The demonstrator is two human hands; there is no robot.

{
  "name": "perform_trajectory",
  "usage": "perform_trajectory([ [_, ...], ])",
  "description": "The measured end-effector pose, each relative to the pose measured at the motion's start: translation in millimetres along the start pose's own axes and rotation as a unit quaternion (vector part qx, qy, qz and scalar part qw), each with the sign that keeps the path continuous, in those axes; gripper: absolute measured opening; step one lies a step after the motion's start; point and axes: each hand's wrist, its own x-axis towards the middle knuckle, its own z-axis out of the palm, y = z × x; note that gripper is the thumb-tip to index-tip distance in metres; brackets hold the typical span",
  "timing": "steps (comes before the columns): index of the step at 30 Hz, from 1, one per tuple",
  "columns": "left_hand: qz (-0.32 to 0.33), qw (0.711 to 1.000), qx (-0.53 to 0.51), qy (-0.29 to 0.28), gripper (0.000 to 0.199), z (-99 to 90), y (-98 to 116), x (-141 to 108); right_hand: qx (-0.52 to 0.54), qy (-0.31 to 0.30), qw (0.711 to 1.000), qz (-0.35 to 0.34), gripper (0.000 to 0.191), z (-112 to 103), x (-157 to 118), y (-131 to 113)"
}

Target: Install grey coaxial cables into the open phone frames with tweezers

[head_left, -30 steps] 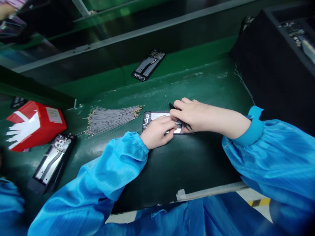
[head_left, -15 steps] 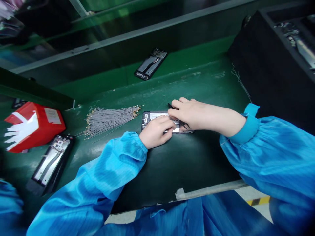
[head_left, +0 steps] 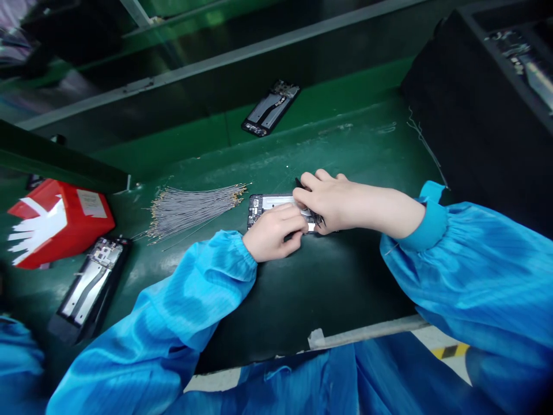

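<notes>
An opened phone (head_left: 256, 206) with its inner parts bare lies flat on the green bench under both my hands. My left hand (head_left: 277, 231) rests over its middle, thumb and fingertips pressed together; what they pinch is hidden. In my right hand (head_left: 325, 202) are black tweezers (head_left: 319, 220), tips down toward the right part of the phone. My right fingers cover much of that end. A bundle of thin grey cables (head_left: 194, 210) with gold-coloured ends is spread left of the phone.
Another opened phone (head_left: 271, 109) lies on the green strip at the back. At left are a red box (head_left: 95, 216) with white paper strips and opened phones (head_left: 88, 288). A black bin (head_left: 466, 109) stands at right. Another person's blue sleeve (head_left: 17, 363) shows lower left.
The phone at the back has shifted slightly right and away. My right hand and forearm have moved a little left; my left hand has barely moved.
</notes>
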Motion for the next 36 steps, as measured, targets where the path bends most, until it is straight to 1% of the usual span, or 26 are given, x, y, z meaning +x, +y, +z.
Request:
perform_trajectory([
  [3,0.017,0.999,0.026,-0.014,0.016,-1.0,1,-1,0.018,-0.011,1.000,0.020,0.036,-1,1,-3],
  [5,0.016,0.998,0.060,-0.022,0.013,-3.7,1,-2,0.021,0.008,1.000,0.013,0.033,3,0,1],
  [6,0.007,0.997,0.080,-0.023,0.010,-5.7,0,-3,0.027,0.030,0.999,-0.003,0.030,7,-2,4],
  [7,-0.007,0.995,0.099,-0.023,0.012,-7.9,0,-3,0.040,0.059,0.997,-0.027,0.028,12,-3,9],
  [9,-0.042,0.990,0.129,-0.026,0.034,-12.3,-2,-4,0.097,0.134,0.983,-0.086,0.026,24,-5,23],
  [10,-0.055,0.988,0.138,-0.034,0.044,-14.6,-3,-3,0.140,0.180,0.968,-0.107,0.025,30,-5,30],
  [11,-0.063,0.987,0.142,-0.048,0.051,-17.0,-4,-2,0.179,0.235,0.949,-0.114,0.024,37,-5,37],
  [12,-0.065,0.986,0.142,-0.064,0.053,-19.8,-5,0,0.206,0.296,0.927,-0.104,0.021,43,-4,43],
  [14,-0.061,0.983,0.144,-0.093,0.052,-27.8,-10,7,0.229,0.408,0.882,-0.060,0.016,53,1,54],
  [15,-0.062,0.982,0.149,-0.097,0.052,-33.6,-15,11,0.232,0.450,0.862,-0.035,0.014,56,4,57],
  [16,-0.067,0.981,0.158,-0.092,0.052,-40.7,-23,15,0.236,0.479,0.845,-0.015,0.013,59,7,60],
  [17,-0.079,0.979,0.172,-0.079,0.054,-49.1,-33,21,0.241,0.495,0.835,0.000,0.013,61,10,61],
  [19,-0.126,0.969,0.208,-0.034,0.053,-68.9,-61,31,0.241,0.498,0.832,0.018,0.012,63,15,62],
  [21,-0.206,0.946,0.250,0.011,0.047,-90.1,-96,41,0.229,0.485,0.844,0.028,0.014,64,19,62],
  [23,-0.308,0.909,0.277,0.041,0.043,-108.2,-130,49,0.220,0.476,0.851,0.037,0.015,66,21,61],
  [24,-0.365,0.886,0.279,0.059,0.042,-114.3,-144,52,0.218,0.477,0.850,0.041,0.015,67,22,61],
  [25,-0.413,0.863,0.281,0.076,0.039,-117.7,-155,56,0.218,0.479,0.849,0.044,0.015,68,22,61],
  [26,-0.436,0.848,0.286,0.092,0.037,-118.1,-163,61,0.217,0.479,0.849,0.047,0.015,69,23,61],
  [27,-0.450,0.839,0.289,0.104,0.036,-115.3,-169,66,0.214,0.478,0.850,0.049,0.015,70,24,61],
  [28,-0.452,0.836,0.290,0.112,0.036,-109.7,-172,72,0.212,0.477,0.852,0.051,0.015,70,24,61],
  [30,-0.437,0.848,0.281,0.106,0.039,-92.0,-171,86,0.208,0.474,0.854,0.055,0.016,70,24,61],
  [32,-0.412,0.870,0.260,0.077,0.049,-72.1,-166,101,0.205,0.473,0.855,0.056,0.015,70,24,60],
  [33,-0.406,0.876,0.251,0.066,0.054,-64.1,-164,108,0.205,0.473,0.855,0.055,0.015,70,24,60],
  [34,-0.404,0.879,0.246,0.060,0.058,-58.4,-161,115,0.204,0.473,0.856,0.052,0.015,70,24,61],
  [36,-0.404,0.882,0.236,0.056,0.061,-55.6,-156,126,0.202,0.473,0.856,0.048,0.015,70,24,61],
])
